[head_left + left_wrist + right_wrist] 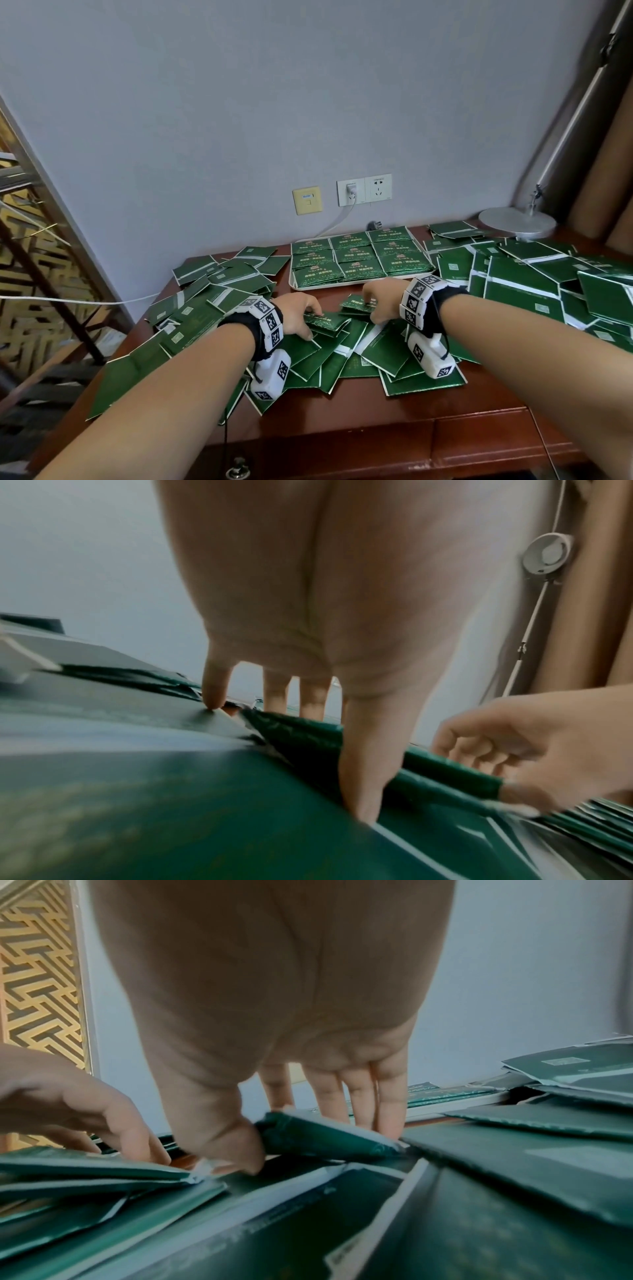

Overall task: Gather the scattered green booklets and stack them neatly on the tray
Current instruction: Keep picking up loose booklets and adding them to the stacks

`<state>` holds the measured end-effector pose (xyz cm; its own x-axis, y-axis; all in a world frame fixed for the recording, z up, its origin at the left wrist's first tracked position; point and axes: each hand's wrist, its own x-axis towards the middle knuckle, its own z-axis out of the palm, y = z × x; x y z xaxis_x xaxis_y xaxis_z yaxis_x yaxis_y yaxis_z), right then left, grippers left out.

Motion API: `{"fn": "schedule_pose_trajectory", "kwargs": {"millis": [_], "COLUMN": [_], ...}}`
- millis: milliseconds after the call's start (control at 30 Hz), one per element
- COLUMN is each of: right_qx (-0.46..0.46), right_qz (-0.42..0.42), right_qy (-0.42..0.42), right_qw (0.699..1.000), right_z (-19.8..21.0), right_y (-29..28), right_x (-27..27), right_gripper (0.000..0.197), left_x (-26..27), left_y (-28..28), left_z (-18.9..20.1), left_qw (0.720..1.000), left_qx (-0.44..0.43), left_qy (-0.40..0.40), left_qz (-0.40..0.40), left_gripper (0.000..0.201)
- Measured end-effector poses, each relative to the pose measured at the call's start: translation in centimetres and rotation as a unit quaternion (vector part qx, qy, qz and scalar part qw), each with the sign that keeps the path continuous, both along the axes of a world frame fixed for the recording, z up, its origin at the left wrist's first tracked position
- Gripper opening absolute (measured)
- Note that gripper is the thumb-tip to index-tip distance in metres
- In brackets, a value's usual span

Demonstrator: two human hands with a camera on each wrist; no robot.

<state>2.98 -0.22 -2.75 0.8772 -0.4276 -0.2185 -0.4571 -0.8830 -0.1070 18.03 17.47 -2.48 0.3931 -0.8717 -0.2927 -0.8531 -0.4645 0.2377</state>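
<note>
**Soft, even light; blurred wrist views**

The head view is evenly lit and fairly sharp, with soft shadows under the forearms on the reddish-brown wooden desk (428, 404). Wide-angle distortion bends the pale grey wall (239, 102) and room edges. Both wrist views are dimmer and cooler. In them the nearest glossy green paper booklets (154, 804) smear into blur, with pale sheen on the covers, and the backlit palms look dull.

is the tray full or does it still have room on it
Full across its surface: the tray is covered edge to edge by a three-by-three grid of booklet stacks. How high each stack could still go cannot be told.
</note>
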Motion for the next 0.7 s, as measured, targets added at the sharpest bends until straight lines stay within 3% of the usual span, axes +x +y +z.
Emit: {"fn": "schedule_pose_trajectory", "kwargs": {"millis": [200, 467, 700], "right_qx": [-0.035, -0.039, -0.059], "right_qz": [-0.019, -0.057, -0.084], "right_qy": [-0.052, -0.163, -0.208], "right_qw": [0.998, 0.984, 0.973], "right_z": [1.1, 4.4, 6.4], "right_y": [-0.4, -2.4, -6.7], "right_x": [0.2, 0.0, 2.0], "right_gripper": [0.024, 0.036, 0.026], "left_x": [0.2, 1.3, 4.9], "left_y": [-0.6, -2.0, -5.7], "left_z": [0.3, 3.0, 4.5], "left_qw": [0.997, 0.979, 0.965], "left_qx": [-0.065, -0.146, -0.176], "left_qy": [-0.029, -0.122, -0.151], "left_qz": [0.009, 0.071, 0.125], "left_gripper": [0.019, 0.038, 0.031]}}
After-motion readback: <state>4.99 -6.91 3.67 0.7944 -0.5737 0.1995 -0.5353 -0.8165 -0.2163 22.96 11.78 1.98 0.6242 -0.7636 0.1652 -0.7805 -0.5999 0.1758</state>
